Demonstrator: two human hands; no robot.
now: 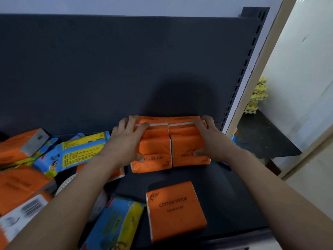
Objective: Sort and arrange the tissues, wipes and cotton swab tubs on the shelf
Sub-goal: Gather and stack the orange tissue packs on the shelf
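Head view shows the orange tissue packs (pixel 153 150) bunched in a block at the far right of the shelf (pixel 234 195). The left hand (pixel 126 141) grips the block's left side and the right hand (pixel 210 139) grips its right side, fingers on top, thumbs in front. I think the packs are light, soft and a bit slippery, so squeeze gently from both sides. One loose orange pack (pixel 175 210) lies nearer, and blue wipes packs (pixel 79 152) lie heaped to the left
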